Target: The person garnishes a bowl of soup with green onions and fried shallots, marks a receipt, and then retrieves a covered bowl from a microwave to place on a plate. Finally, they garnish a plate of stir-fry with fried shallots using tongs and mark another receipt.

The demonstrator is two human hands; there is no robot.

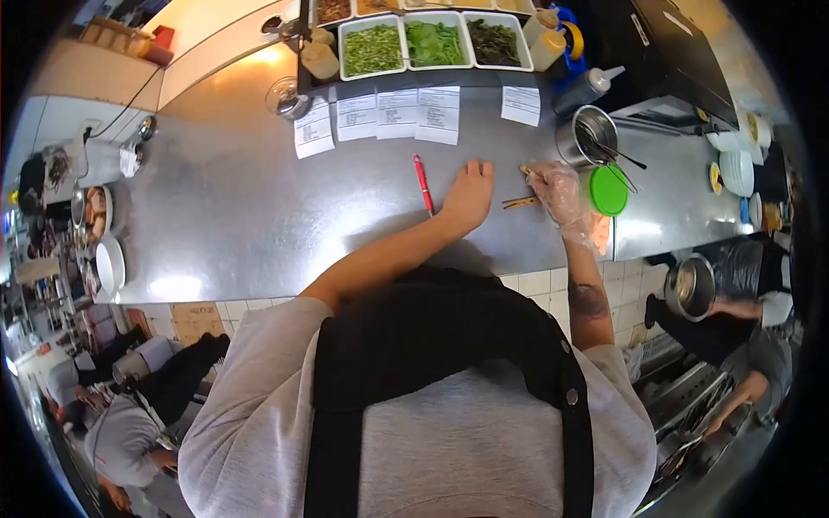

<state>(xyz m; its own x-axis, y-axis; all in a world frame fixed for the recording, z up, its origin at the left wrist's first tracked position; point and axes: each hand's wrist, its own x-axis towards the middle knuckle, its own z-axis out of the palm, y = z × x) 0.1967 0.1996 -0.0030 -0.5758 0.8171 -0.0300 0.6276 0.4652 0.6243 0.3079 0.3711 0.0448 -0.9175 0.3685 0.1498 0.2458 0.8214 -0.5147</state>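
Observation:
My left hand [469, 195] lies flat, palm down, on the steel counter [242, 216], fingers together, holding nothing. A red pen [423, 184] lies just left of it. My right hand [557, 192] wears a clear plastic glove and pinches a small wooden clip [525, 172] at its fingertips. A second wooden clip [519, 203] lies on the counter between my two hands. A green lid [609, 190] sits right beside my right hand.
Several paper order slips [397, 112] hang along the counter's far edge below white trays of greens [433, 41]. A steel pot with utensils [589, 134] and squeeze bottles [587, 86] stand at right. Other people work at lower left and right.

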